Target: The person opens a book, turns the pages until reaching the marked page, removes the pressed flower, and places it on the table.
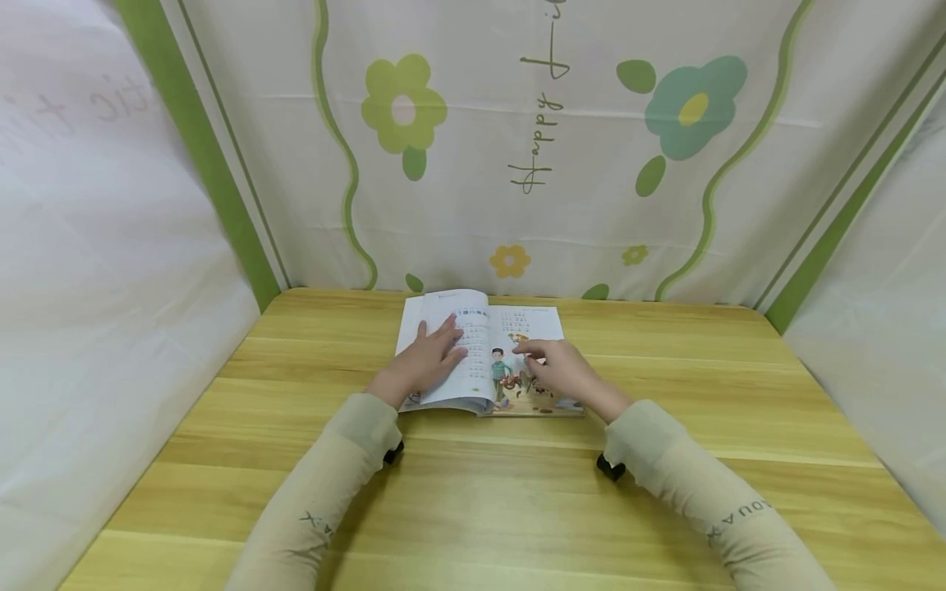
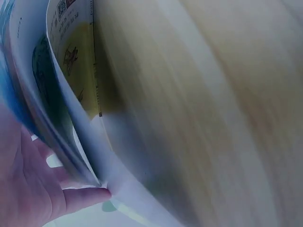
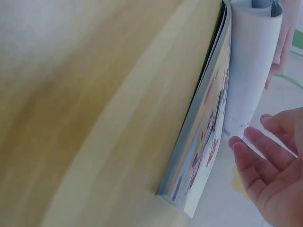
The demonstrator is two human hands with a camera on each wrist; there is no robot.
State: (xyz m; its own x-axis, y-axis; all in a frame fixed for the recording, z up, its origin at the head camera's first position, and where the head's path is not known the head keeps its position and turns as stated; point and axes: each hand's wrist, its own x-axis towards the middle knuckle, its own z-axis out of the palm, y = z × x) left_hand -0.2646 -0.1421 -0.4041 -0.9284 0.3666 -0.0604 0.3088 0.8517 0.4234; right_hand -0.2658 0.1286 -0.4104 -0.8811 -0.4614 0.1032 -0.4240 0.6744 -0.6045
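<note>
An open book (image 1: pixel 473 300) with printed text and coloured drawings lies toward the far side of the table. My left hand (image 1: pixel 427 361) rests spread on its left page, which bulges up near the spine. From the left wrist view, that hand (image 2: pixel 35 196) lies against the curved pages (image 2: pixel 78 71), with part of the fingers hidden behind them. Over the illustrated right page (image 1: pixel 543 318) hovers my right hand (image 1: pixel 563 369), its fingers loosely bent. In the right wrist view this hand (image 3: pixel 272 170) holds nothing, and the book's thick right half (image 3: pixel 201 142) lies beside it.
The wooden table (image 1: pixel 480 501) extends in front of the book and to both sides. A white curtain (image 1: pixel 473 164) with flower prints hangs behind its far edge, and further white cloth walls (image 1: pixel 111 295) stand left and right. A dark wrist device (image 1: pixel 611 467) shows under the right sleeve.
</note>
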